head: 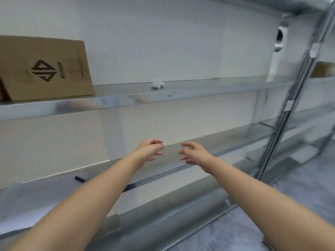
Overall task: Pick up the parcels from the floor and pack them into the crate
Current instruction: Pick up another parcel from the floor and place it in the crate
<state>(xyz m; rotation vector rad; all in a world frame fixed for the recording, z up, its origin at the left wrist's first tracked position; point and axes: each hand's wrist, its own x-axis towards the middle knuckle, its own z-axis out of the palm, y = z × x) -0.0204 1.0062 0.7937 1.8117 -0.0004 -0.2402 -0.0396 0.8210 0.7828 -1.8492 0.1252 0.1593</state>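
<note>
2 bare hands reach forward over the middle galvanised metal shelf, near each other but apart. Left hand: fingers loosely curled, released, grasping nothing. Right hand: the same.

1 brown cardboard box with a black diamond logo stands on the upper metal shelf, far left; whether it is a parcel cannot be told. 1 white crumpled scrap lies on that shelf. 1 black marker pen lies beside the left forearm. 1 blurred brown box sits in the right-hand bay.
</note>
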